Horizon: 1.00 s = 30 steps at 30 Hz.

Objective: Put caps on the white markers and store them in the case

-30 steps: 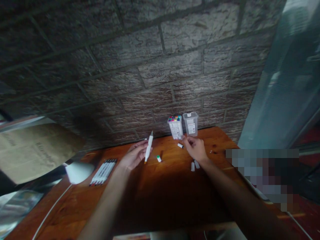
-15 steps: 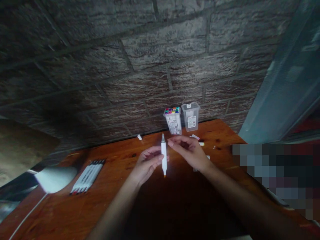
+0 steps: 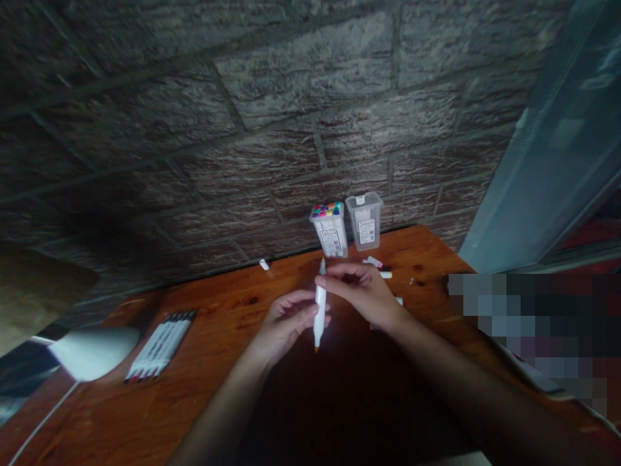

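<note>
Clasping a white marker (image 3: 319, 323) over the counter (image 3: 213, 349), fingers of our left hand (image 3: 286, 323) hold its barrel, those of our right hand (image 3: 371, 294) pinch its upper part; behind stand a filled marker case (image 3: 330, 241) and a clear case (image 3: 365, 223).

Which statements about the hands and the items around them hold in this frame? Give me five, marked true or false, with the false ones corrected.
1. The left hand holds a white marker. True.
2. The marker's orange end is uppermost in the picture. False: the orange end is the lower one.
3. The fingers of the right hand are at the marker's upper part. True.
4. Both clear containers show coloured marker ends. False: the left container does; the right container shows none.
5. A row of markers lies to the left of the left hand. True.
</note>
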### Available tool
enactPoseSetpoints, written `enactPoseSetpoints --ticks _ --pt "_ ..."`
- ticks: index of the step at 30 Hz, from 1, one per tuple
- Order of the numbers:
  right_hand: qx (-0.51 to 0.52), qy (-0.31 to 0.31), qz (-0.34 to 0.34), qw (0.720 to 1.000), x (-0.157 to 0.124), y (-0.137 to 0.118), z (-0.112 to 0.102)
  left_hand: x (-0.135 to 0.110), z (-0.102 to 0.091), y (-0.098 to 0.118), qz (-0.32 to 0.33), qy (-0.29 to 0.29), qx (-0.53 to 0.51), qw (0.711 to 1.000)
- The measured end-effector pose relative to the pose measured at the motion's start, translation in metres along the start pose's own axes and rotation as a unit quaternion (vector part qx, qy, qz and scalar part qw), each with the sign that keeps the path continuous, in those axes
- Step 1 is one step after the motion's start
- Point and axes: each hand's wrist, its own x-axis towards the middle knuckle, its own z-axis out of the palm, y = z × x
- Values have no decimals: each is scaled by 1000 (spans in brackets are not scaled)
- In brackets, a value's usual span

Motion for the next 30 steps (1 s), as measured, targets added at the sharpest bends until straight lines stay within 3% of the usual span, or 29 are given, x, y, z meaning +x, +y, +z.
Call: enactPoseSetpoints --ticks 10,14,16,18,21,30 --pt "-36 -22 -17 999 1 -5 -2 1 5 0 14 12 -22 1000" --pt "-135 20 -30 990 11 -11 -33 2 5 2 9 25 -38 999" --pt "-256 42 -19 965 17 -15 -62 3 4 2 11 30 -45 998" --pt "-392 75 14 917 21 -18 -91 4 3 3 13 33 -50 998" --pt "-496 65 66 863 22 -20 -119 4 3 4 11 30 -47 998" --pt "-577 -39 109 809 22 4 -122 0 5 4 -13 0 -54 998"
